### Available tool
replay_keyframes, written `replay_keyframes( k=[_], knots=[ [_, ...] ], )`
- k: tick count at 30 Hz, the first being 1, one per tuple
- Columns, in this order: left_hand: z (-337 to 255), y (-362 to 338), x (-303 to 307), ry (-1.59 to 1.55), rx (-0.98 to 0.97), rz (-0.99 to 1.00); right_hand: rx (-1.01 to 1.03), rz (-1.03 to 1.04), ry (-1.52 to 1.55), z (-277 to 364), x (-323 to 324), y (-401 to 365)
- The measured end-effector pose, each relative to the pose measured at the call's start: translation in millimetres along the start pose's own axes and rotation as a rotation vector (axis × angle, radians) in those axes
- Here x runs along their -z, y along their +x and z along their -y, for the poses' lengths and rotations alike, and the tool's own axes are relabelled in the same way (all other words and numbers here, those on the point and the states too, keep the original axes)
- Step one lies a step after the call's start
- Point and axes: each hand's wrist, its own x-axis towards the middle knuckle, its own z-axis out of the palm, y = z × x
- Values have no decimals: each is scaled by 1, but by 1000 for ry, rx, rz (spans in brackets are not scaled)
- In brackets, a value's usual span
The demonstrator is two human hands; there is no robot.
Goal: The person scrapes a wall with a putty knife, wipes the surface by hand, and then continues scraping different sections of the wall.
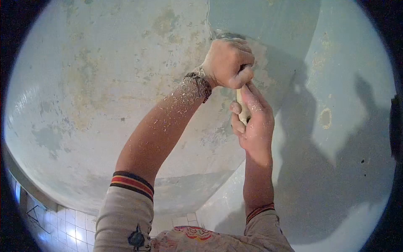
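My left hand [231,63] is closed in a fist around the upper part of a scraper, close against the pale, patchy wall surface. A dark, blade-like edge shows just above the knuckles, though most of the tool's head is hidden by the fist. Below it, my right hand [257,124] wraps its fingers around the lower end of the scraper's pale handle [242,109]. A dark band [198,86] circles my left wrist, and small pale flakes are scattered over that forearm.
The wall [138,75] has worn, stained patches and a smoother blue-green area [264,21] at top. A second wall [327,117] meets it on the right, with broad shadows on it. White floor tiles [75,224] lie low at left.
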Motion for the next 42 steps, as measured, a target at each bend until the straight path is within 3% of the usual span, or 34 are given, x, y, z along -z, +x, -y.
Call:
replay_keyframes(
  k=[6, 9, 17, 23, 27, 31, 34, 37, 38, 42],
  knots=[
    [-6, -23, -1, 18, -12, 29, -57, -131, -7, -26, -5, -15],
    [7, -2, 10, 22, -34, 58, 37, -25, 34, -11, -11, 4],
    [-6, -22, 9, 21, -59, 23, -31, -73, -3, -23, -8, -15],
    [-15, -22, 7, -23, 67, 39, -79, -34, 97, -22, -2, -19],
    [-33, -66, -12, 21, 23, 132, -134, -75, 114, -62, 14, -41],
    [-15, -45, -14, -90, -99, 34, -69, -79, 157, -59, 8, -27],
    [-10, -22, -4, -8, 58, 160, -49, -51, 184, -39, 3, -12],
    [-27, -55, -16, 14, 24, 132, -153, -87, 130, -59, 15, -32],
    [-33, -64, -22, -116, -31, 60, -140, -148, 197, -74, 13, -42],
    [-35, -65, -22, -193, 51, 153, -207, -175, 178, -56, 14, -49]
  ],
)
